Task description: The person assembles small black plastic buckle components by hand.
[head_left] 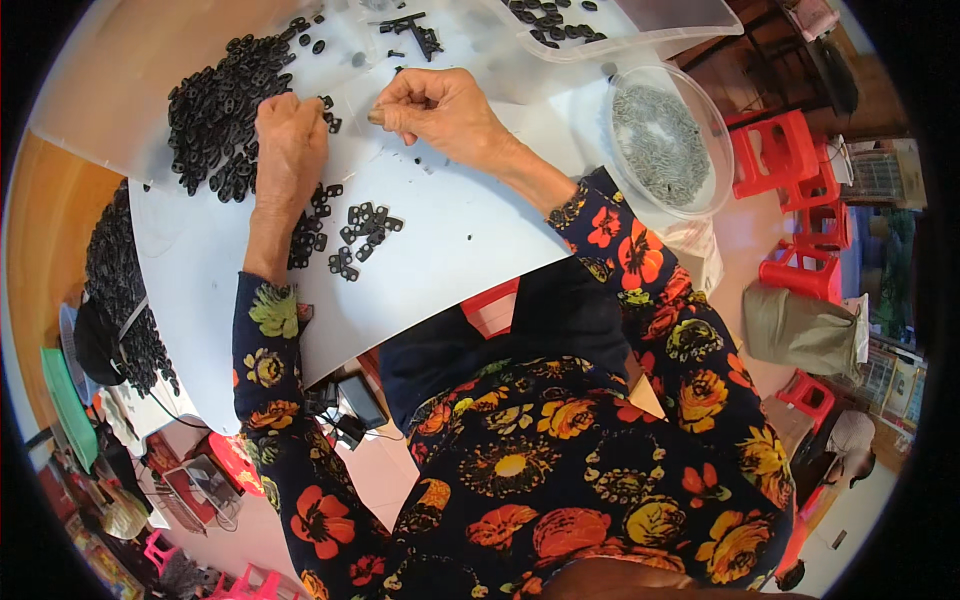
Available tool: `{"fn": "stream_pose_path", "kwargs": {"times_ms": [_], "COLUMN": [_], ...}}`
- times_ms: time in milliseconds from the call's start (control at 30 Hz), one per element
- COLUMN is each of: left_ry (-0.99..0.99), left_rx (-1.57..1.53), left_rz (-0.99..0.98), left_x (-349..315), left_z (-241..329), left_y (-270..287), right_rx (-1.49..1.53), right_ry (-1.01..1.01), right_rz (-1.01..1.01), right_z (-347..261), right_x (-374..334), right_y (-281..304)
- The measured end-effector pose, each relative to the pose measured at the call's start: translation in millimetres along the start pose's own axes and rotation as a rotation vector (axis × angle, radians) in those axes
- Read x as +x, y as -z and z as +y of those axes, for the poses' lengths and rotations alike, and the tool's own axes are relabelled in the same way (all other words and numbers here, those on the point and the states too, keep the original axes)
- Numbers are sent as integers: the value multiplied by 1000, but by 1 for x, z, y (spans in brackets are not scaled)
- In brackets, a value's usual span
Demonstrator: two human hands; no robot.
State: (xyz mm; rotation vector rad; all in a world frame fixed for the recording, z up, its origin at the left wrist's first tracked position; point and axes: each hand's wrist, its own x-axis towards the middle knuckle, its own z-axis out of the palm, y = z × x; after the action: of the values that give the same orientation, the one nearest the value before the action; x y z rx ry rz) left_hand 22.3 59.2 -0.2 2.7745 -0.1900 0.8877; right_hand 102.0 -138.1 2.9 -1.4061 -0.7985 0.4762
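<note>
My left hand point(291, 140) is closed in a fist at the right edge of a heap of small black plastic pieces point(222, 110); whatever its fingers hold is hidden. To its right, my right hand point(445, 112) hovers over the white tabletop point(480, 215), thumb and forefinger pinched together. Anything between those fingertips is too small to make out. Below my hands lies a loose cluster of black pieces with two holes each point(370, 228). More of them sit beside my left wrist. Farther right stands a round clear tub point(712, 180) of tiny silvery metal parts, seemingly springs point(655, 145).
A clear plastic bin point(640, 45) with black oval pieces sits at the far right. Slim black parts point(425, 38) lie at the far middle. Another black heap point(125, 290) is past the left table edge. Red stools point(775, 150) stand on the floor to the right.
</note>
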Motion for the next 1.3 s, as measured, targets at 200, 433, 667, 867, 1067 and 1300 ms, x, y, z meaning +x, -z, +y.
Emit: {"fn": "stream_pose_path", "kwargs": {"times_ms": [200,433,667,867,1067,1300], "left_ry": [161,-50,-68,168,690,630], "left_rx": [-142,-24,-61,-311,-1110,-1206], "left_rz": [34,-247,-199,18,26,-15], "left_x": [2,-1,0,2,-6,-11], "left_z": [13,20,9,33,54,53], "left_y": [15,11,1,5,3,3], "right_rx": [10,71,73,194,407,444], "right_ry": [-72,-105,-117,-168,-219,-258], "right_rz": [161,139,93,64,3,39], "right_z": [-6,-1,-3,-2,-3,0], "right_x": [0,0,0,-2,-4,-5], "right_y": [4,3,-1,2,-5,-4]}}
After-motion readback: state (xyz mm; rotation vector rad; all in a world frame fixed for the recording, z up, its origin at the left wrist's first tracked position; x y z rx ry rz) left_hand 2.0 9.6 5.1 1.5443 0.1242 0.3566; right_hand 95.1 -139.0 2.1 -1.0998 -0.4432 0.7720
